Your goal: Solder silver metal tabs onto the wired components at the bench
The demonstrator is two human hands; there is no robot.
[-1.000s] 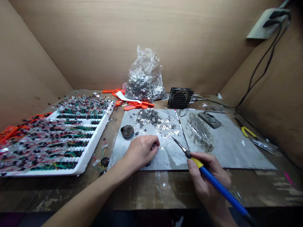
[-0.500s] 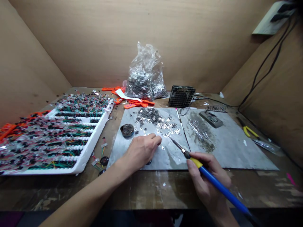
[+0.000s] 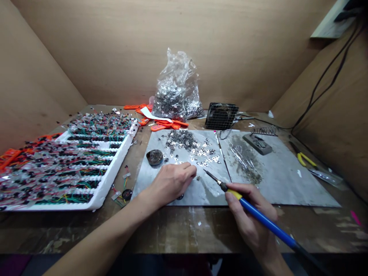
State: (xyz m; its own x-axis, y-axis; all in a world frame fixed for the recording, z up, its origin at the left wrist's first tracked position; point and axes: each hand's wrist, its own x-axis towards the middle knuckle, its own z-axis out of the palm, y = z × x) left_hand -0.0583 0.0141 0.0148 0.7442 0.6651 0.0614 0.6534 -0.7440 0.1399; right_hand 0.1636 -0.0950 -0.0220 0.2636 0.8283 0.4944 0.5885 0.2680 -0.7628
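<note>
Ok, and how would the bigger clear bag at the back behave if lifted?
The bigger clear bag would probably be floppy, since it looks thin and crumpled. It seems bottom-heavy, with metal pieces heaped low inside, so it may sag or slump.

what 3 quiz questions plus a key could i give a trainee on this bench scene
1. Which hand holds the soldering iron? a) left b) right c) neither
2. True or false: a gap shows between the left hand and the iron's tip.
3. Fill in: the tray of wired parts is ____ in colour.

Key: 1. b, the right hand; 2. true; 3. white.
</note>
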